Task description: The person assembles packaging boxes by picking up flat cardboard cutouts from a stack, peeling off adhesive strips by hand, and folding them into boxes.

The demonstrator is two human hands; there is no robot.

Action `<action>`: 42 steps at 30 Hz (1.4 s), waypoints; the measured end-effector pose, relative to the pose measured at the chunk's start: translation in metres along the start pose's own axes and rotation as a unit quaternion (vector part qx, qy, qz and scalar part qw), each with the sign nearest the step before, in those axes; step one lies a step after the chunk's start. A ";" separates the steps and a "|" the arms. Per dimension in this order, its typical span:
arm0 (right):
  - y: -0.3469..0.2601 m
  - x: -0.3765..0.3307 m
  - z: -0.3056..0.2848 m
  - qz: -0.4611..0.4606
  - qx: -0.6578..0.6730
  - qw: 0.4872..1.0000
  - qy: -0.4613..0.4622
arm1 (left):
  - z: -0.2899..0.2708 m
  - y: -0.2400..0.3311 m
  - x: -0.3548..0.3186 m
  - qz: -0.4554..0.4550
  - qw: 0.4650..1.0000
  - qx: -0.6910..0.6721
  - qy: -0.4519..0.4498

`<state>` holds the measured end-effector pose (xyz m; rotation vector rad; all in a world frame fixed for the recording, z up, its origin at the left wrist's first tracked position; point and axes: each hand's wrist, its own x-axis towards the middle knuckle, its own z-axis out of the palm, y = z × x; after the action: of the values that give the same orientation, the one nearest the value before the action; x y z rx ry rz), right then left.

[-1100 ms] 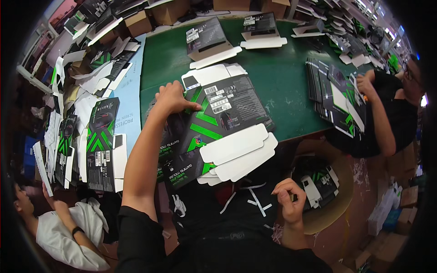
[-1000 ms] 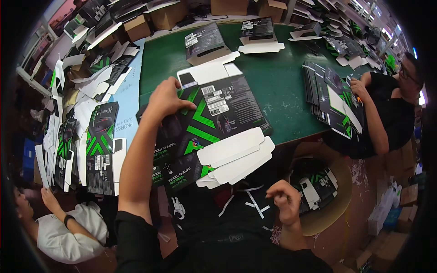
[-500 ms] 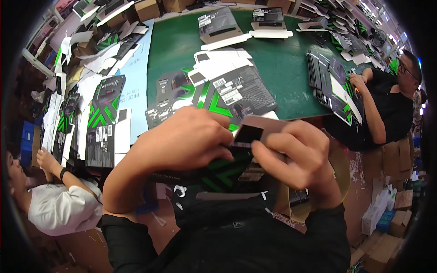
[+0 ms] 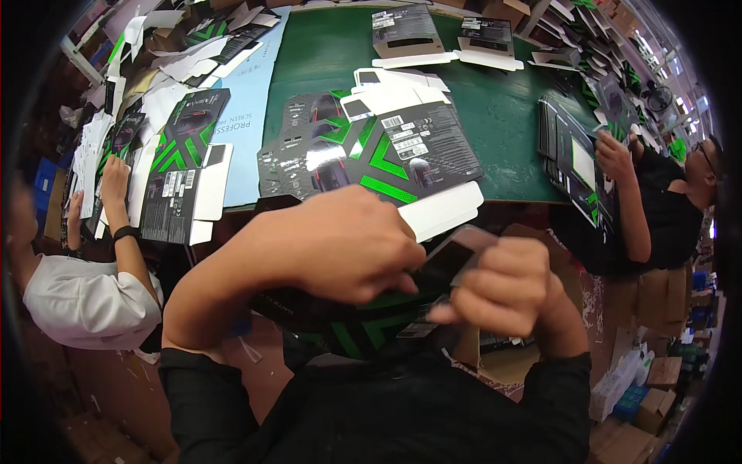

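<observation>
In front of my body is a flat black printed carton (image 4: 363, 334) with green stripes, low and partly in shadow. My left hand (image 4: 352, 247) bends over its upper edge with the fingers curled round it; their tips are mostly hidden. At the carton's right end, my right hand (image 4: 502, 286) is closed and a little blurred. A thin greyish, glossy sheet (image 4: 468, 241) rises between the hands and meets the right fingers. Whatever those fingers pinch is hidden. Just beyond lies a pile of similar cartons (image 4: 444, 151) with white flaps.
The green table (image 4: 309, 58) carries more cartons at its far side (image 4: 406, 35). A blue sheet (image 4: 239, 139) lies left of the pile. One person (image 4: 97, 301) works at the left, another (image 4: 657, 197) at the right, both handling cartons. An open cardboard box (image 4: 506, 363) stands below my right hand.
My right hand has moved slightly down and closed into a fist. My left hand stays on the carton. The view has shifted, so the table appears higher and further right.
</observation>
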<state>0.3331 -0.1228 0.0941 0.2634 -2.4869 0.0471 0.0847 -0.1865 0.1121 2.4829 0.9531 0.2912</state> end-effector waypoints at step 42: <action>0.018 0.001 0.054 0.469 -0.037 0.782 0.409 | 0.220 -0.018 0.030 0.239 0.297 -0.924 0.029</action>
<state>0.2968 -0.1108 0.0516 -0.8787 -1.5049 0.3844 0.1739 -0.2303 -0.0869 0.2820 -0.4265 0.9062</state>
